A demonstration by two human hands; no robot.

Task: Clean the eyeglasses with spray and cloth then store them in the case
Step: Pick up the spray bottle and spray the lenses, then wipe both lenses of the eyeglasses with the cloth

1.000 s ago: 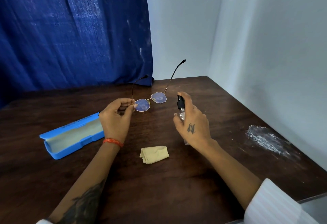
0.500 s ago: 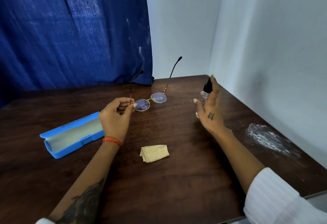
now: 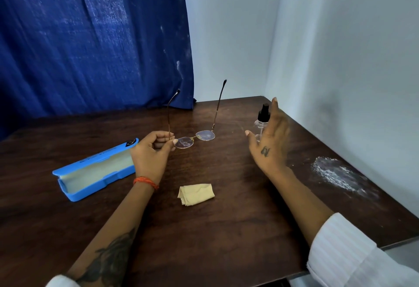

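Left hand (image 3: 150, 153) pinches the eyeglasses (image 3: 196, 137) aloft for wiping; right hand (image 3: 269, 141), released, stands beside the spray bottle (image 3: 260, 123).

I see a plain room corner, home or office I cannot tell: a dark wooden table (image 3: 226, 230) pushed against bare pale walls (image 3: 340, 48), a blue curtain (image 3: 90, 37) behind.

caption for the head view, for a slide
Left hand pinches the glasses above the table; open right hand beside the upright spray bottle; cloth and open case wait.
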